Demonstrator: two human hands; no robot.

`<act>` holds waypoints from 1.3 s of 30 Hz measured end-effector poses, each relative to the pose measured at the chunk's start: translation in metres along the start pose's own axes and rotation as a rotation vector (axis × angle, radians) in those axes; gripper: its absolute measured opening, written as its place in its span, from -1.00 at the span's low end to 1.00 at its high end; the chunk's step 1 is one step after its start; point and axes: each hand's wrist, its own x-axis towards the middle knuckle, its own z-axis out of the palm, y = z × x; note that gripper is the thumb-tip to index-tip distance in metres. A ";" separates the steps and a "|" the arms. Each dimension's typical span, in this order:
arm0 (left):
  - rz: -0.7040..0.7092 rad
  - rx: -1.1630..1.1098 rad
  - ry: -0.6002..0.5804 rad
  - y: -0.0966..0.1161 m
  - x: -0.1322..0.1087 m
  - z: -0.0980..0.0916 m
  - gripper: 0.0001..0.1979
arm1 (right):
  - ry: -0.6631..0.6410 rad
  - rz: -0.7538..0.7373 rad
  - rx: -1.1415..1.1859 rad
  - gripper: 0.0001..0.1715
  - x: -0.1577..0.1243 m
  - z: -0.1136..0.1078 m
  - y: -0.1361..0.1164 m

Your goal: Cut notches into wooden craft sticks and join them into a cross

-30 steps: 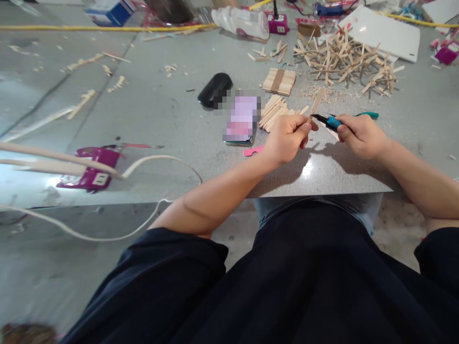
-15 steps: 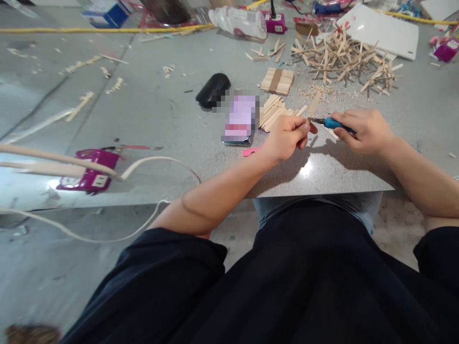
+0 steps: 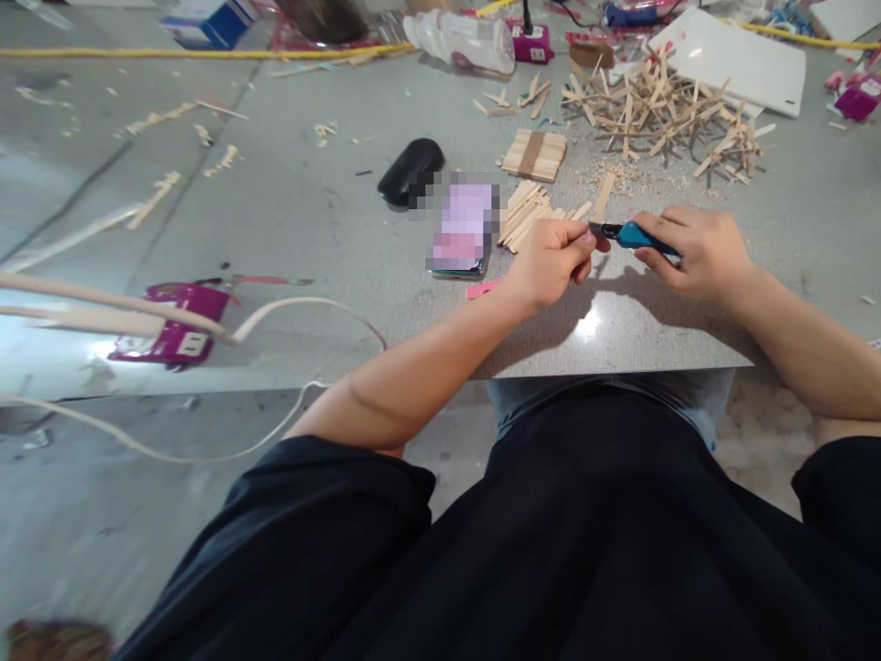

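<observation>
My left hand [image 3: 556,262] is closed in a pinch at the lower end of a wooden craft stick [image 3: 606,195], which points up and away. My right hand [image 3: 698,252] wraps round the blue handle of a utility knife [image 3: 630,235]. Its dark blade reaches left to the stick, close by my left fingertips; the exact contact is hidden. Just left of my left hand lies a pile of loose craft sticks [image 3: 524,216]. Behind that pile is a banded bundle of sticks [image 3: 547,156].
A phone [image 3: 462,225] and a black case [image 3: 411,173] lie left of the sticks. Farther back are a heap of crossed sticks [image 3: 661,110], wood shavings [image 3: 616,176], a clear bottle [image 3: 461,43] and a white board [image 3: 736,60]. A purple power strip [image 3: 185,323] sits at left.
The knife has turned in my right hand, so more of the blade's flat and the handle's broad side show. My left hand stays almost in place with the stick.
</observation>
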 end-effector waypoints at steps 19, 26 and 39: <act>-0.012 -0.060 0.011 -0.003 0.000 0.002 -0.75 | 0.283 0.165 0.208 -0.30 0.001 0.002 0.021; 0.051 0.212 -0.008 0.003 -0.008 0.014 -0.74 | 0.197 0.352 0.544 -0.32 0.005 0.026 -0.019; 0.068 0.190 -0.166 -0.002 -0.010 0.022 -0.74 | 0.092 0.325 0.831 -0.51 0.013 0.018 -0.035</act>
